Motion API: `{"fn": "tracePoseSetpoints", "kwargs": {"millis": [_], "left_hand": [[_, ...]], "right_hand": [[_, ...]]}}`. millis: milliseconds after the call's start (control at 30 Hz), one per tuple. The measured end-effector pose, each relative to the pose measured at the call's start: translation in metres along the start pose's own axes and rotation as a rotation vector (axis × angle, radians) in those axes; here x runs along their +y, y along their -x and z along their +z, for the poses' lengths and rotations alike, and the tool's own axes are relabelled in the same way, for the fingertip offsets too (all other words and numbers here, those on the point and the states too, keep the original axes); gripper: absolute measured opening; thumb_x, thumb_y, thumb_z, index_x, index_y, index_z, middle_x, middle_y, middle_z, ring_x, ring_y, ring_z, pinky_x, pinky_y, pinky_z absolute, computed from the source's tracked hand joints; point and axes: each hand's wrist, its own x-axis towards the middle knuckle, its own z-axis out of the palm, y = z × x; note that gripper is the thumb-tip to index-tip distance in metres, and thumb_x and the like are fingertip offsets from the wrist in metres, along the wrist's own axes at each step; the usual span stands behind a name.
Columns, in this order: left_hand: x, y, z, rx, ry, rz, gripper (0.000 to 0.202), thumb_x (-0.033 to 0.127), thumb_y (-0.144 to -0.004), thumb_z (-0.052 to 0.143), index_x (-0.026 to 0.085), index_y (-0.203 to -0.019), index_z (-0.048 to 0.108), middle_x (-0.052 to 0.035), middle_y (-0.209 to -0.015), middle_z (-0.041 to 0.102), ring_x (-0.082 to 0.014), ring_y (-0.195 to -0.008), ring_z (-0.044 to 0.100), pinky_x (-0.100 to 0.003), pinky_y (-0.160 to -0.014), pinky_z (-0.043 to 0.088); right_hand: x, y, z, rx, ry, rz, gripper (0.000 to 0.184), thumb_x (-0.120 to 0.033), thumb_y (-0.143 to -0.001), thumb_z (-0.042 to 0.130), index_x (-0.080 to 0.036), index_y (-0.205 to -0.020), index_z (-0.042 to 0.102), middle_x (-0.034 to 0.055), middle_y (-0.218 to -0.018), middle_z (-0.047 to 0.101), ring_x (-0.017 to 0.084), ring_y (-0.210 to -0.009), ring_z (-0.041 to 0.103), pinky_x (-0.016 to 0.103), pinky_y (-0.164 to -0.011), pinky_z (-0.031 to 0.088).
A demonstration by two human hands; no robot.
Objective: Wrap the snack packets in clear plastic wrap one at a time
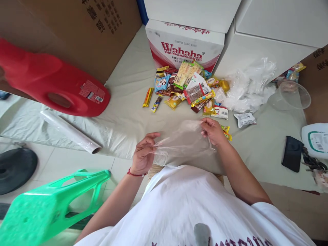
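A clear thin plastic bag (183,140) is stretched between both my hands just above my lap. My left hand (144,154), with a red cord at the wrist, pinches the bag's left edge. My right hand (212,130) pinches its upper right edge. Beyond the bag lies a heap of wrapped snacks (189,89) on a pale sheet (128,116), in front of a Wahaha carton (185,46). A couple of yellow snack packets (226,133) lie right beside my right hand.
A red plastic jug (51,82) lies at left, with a roll of clear film (69,131) below it and a green stool (48,205) at lower left. Crumpled clear bags (249,87), a clear cup (290,96), a black phone (292,153) and keys (314,162) sit at right. Cardboard boxes (84,30) stand behind.
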Motion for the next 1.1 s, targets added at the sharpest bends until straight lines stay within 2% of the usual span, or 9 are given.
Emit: {"fn": "tracePoseSetpoints", "kwargs": {"millis": [100, 167, 300, 433, 567, 700, 833, 1000, 1100], "left_hand": [[-0.010, 0.000, -0.020, 0.061, -0.123, -0.175, 0.020, 0.023, -0.060, 0.079, 0.020, -0.070, 0.062, -0.0074, -0.104, 0.072, -0.0222, -0.094, 0.065, -0.032, -0.074, 0.052], [-0.012, 0.003, -0.027, 0.096, -0.192, -0.171, 0.024, 0.028, -0.064, 0.080, 0.021, -0.081, 0.064, -0.0076, -0.107, 0.071, -0.0226, -0.097, 0.064, -0.032, -0.078, 0.051], [-0.001, 0.009, -0.005, 0.154, -0.566, 0.248, 0.044, 0.042, -0.082, 0.073, 0.024, -0.121, 0.063, -0.0105, -0.132, 0.063, -0.0288, -0.128, 0.056, -0.042, -0.108, 0.045], [0.001, -0.002, 0.049, 0.003, -0.954, 0.551, 0.085, 0.052, -0.067, 0.089, 0.020, -0.139, 0.057, -0.0186, -0.148, 0.055, -0.0398, -0.140, 0.047, -0.049, -0.118, 0.034], [-0.014, -0.030, 0.073, -0.041, -1.016, 0.447, 0.028, 0.043, -0.090, 0.065, 0.022, -0.107, 0.073, -0.0117, -0.102, 0.073, -0.0286, -0.099, 0.067, -0.036, -0.087, 0.046], [-0.018, -0.050, 0.060, -0.110, -0.802, 0.237, 0.035, 0.050, -0.092, 0.058, 0.022, -0.072, 0.067, 0.0008, -0.058, 0.053, -0.0164, -0.058, 0.049, -0.028, -0.060, 0.035], [-0.016, -0.051, 0.050, -0.191, -0.677, 0.078, 0.036, 0.054, -0.083, 0.066, 0.021, -0.069, 0.065, 0.0049, -0.053, 0.044, -0.0118, -0.051, 0.036, -0.027, -0.053, 0.027], [-0.016, -0.044, 0.055, -0.055, -0.865, 0.270, 0.029, 0.042, -0.088, 0.060, 0.021, -0.068, 0.057, 0.0056, -0.055, 0.042, -0.0114, -0.055, 0.038, -0.026, -0.058, 0.030], [-0.015, -0.039, 0.060, -0.093, -0.885, 0.321, 0.038, 0.043, -0.092, 0.054, 0.022, -0.062, 0.042, 0.0064, -0.054, 0.033, -0.0106, -0.054, 0.031, -0.027, -0.057, 0.027]], "right_hand": [[0.001, 0.006, -0.010, 0.043, -0.057, 0.088, 0.038, -0.050, -0.068, 0.083, -0.024, -0.077, 0.057, -0.0079, -0.056, 0.043, 0.009, -0.043, 0.038, 0.024, -0.038, 0.020], [0.001, 0.010, -0.011, 0.035, -0.054, 0.114, 0.037, -0.049, -0.069, 0.082, -0.024, -0.076, 0.056, -0.0086, -0.055, 0.039, 0.008, -0.042, 0.033, 0.024, -0.038, 0.016], [0.001, 0.017, 0.000, 0.018, 0.013, 0.088, 0.033, -0.049, -0.073, 0.080, -0.025, -0.076, 0.058, -0.0075, -0.056, 0.040, 0.008, -0.042, 0.033, 0.026, -0.040, 0.018], [-0.005, 0.024, 0.014, -0.041, 0.063, 0.019, 0.035, -0.055, -0.076, 0.078, -0.025, -0.077, 0.059, -0.0073, -0.056, 0.041, 0.009, -0.043, 0.033, 0.027, -0.041, 0.021], [-0.007, 0.028, 0.006, -0.057, 0.217, -0.119, 0.030, -0.052, -0.080, 0.077, -0.025, -0.087, 0.065, -0.0073, -0.057, 0.044, 0.010, -0.047, 0.038, 0.027, -0.047, 0.027], [0.002, 0.032, -0.021, -0.015, 0.320, -0.220, 0.027, -0.047, -0.082, 0.079, -0.024, -0.089, 0.068, -0.0059, -0.063, 0.047, 0.011, -0.056, 0.039, 0.027, -0.055, 0.030], [0.015, 0.038, -0.037, -0.008, 0.286, -0.228, 0.031, -0.051, -0.084, 0.077, -0.023, -0.080, 0.065, -0.0037, -0.066, 0.052, 0.012, -0.059, 0.042, 0.028, -0.056, 0.032], [0.021, 0.049, -0.040, 0.058, 0.446, -0.422, 0.027, -0.048, -0.087, 0.076, -0.022, -0.082, 0.068, -0.0026, -0.068, 0.054, 0.013, -0.061, 0.046, 0.028, -0.060, 0.039], [0.022, 0.053, -0.039, 0.024, 0.511, -0.426, 0.034, -0.050, -0.083, 0.079, -0.023, -0.102, 0.071, 0.0000, -0.084, 0.064, 0.012, -0.061, 0.047, 0.028, -0.059, 0.041]]}}
